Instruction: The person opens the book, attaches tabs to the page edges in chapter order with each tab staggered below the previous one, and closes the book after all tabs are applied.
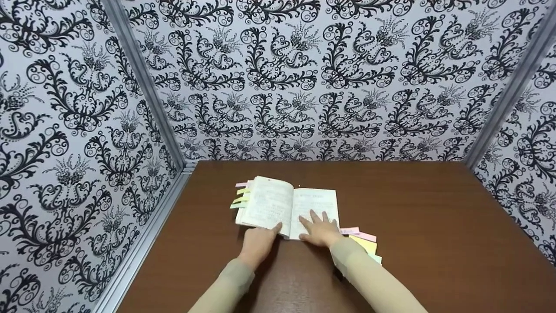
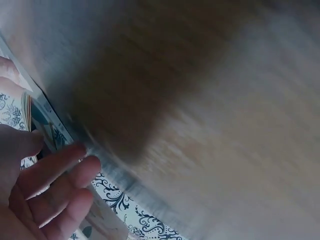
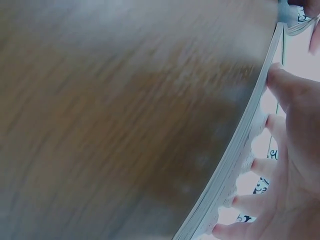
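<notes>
An open book (image 1: pixel 289 208) lies on the brown bench (image 1: pixel 434 208), roughly midway between the left and right edges and a little nearer the far edge than the near one. Its left page arches up; its right page lies flatter.

The left hand (image 1: pixel 257 243) sits at the book's near edge, under the left page by the spine. Its grip looks curled at the page edge with the thumb raised against the paper, though the head view does not show plainly whether it pinches anything; the left wrist view is blurred and shows only loosely spread fingers (image 2: pixel 55 170) beside the book's edge.

The right hand (image 1: pixel 320 229) lies flat on the right page, its grip released, fingers straight and spread, pressing the paper down. In the right wrist view its fingertips (image 3: pixel 280 80) touch along the stack of page edges (image 3: pixel 235 170).

Coloured tabs (image 1: pixel 241 195) stick out past the book's left side. Sticky notes (image 1: pixel 365 241) in pink, yellow and green lie on the bench just beside the right wrist, toward the near right of the book.

Patterned panels (image 1: pixel 278 74) stand along the bench's far, left and right edges.
</notes>
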The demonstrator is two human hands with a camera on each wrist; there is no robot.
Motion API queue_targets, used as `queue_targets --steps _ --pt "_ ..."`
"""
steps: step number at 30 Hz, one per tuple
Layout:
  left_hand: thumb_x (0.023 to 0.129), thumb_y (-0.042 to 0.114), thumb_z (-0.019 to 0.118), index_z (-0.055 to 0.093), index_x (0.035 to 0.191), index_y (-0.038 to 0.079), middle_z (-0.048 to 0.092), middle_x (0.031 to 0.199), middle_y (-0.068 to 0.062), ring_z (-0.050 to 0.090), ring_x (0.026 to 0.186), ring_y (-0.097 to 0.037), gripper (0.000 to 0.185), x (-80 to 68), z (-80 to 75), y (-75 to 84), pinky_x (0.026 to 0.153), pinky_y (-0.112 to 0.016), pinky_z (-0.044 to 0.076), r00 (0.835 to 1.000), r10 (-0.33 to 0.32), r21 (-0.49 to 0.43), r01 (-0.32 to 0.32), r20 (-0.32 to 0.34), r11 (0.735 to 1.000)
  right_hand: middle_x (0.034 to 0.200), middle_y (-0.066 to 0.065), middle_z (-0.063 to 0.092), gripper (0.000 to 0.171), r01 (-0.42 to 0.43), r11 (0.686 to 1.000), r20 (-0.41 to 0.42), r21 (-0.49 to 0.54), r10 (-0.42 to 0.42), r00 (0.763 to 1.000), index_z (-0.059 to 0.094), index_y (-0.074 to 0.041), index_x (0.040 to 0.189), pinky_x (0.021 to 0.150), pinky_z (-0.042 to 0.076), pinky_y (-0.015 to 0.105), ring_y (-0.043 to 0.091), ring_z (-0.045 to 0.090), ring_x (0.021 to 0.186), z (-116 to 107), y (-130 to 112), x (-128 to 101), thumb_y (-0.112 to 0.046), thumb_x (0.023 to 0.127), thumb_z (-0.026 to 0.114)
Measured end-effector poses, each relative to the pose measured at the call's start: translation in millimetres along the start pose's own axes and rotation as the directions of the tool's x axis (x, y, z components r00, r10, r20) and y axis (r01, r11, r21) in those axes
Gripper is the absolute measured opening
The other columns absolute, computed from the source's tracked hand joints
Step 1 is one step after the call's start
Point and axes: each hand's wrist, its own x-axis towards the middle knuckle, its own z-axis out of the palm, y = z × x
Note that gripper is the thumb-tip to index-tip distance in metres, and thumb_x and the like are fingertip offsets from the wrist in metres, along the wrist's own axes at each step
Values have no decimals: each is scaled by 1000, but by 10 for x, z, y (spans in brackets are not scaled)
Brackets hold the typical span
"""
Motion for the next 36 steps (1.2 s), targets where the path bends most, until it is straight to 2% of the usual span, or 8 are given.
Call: queue_targets --steps 6,9,13,20,25,30,32,36 --pt "93 42 61 56 138 24 67 83 -7 61 63 -24 49 -27 10 36 47 -38 47 994 -81 -135 90 73 987 156 17 25 66 -1 1000 -14 0 1 1000 38 -25 150 102 22 72 54 19 137 -13 -3 14 -54 93 53" --pt "95 50 53 45 146 24 67 103 -11 65 83 -29 58 -9 16 45 57 -42 52 981 -138 -211 164 135 964 156 18 26 65 -5 1000 -29 -3 5 1000 39 -23 150 101 23 72 55 19 137 -8 4 19 -53 93 53" --pt "97 54 47 36 151 24 61 113 -15 62 90 -31 63 50 11 33 60 -46 53 960 -206 -305 256 189 917 156 18 26 65 -14 1000 -34 -9 14 999 39 -23 150 101 23 73 55 20 137 -3 7 22 -53 93 53" --pt "96 47 53 23 155 16 57 122 -23 63 91 -37 73 201 -45 -34 60 -49 54 938 -331 -468 339 102 816 156 18 26 65 -12 1000 -39 -5 12 999 39 -23 150 101 22 73 55 20 136 13 -15 17 -52 93 54" --pt "94 37 60 17 156 14 57 123 -27 63 91 -37 79 304 -52 11 63 -49 53 938 -343 -560 307 43 769 156 18 25 65 -12 1000 -25 -2 12 1000 38 -23 150 101 22 73 55 18 137 26 -33 -3 -52 94 53" --pt "88 11 63 17 156 16 33 150 -23 60 103 -38 83 440 -51 147 65 -46 54 965 -255 -576 175 -60 798 157 17 24 65 -7 1000 -22 0 7 1000 37 -23 151 101 22 73 55 17 138 26 -28 -13 -53 95 50" --pt "88 6 62 18 156 21 20 159 -13 56 115 -36 82 514 -67 220 71 -45 55 971 -223 -582 132 -87 803 157 17 24 65 -7 1000 -24 -1 7 1000 37 -23 151 101 21 73 54 17 138 19 -27 -19 -54 95 50" --pt "85 8 68 27 154 28 23 158 -10 48 128 -33 83 616 -96 380 87 -48 52 987 -74 -459 0 -144 888 157 15 25 68 -21 1000 -31 7 21 999 36 -20 151 102 20 73 53 17 138 6 -33 -31 -55 94 49"
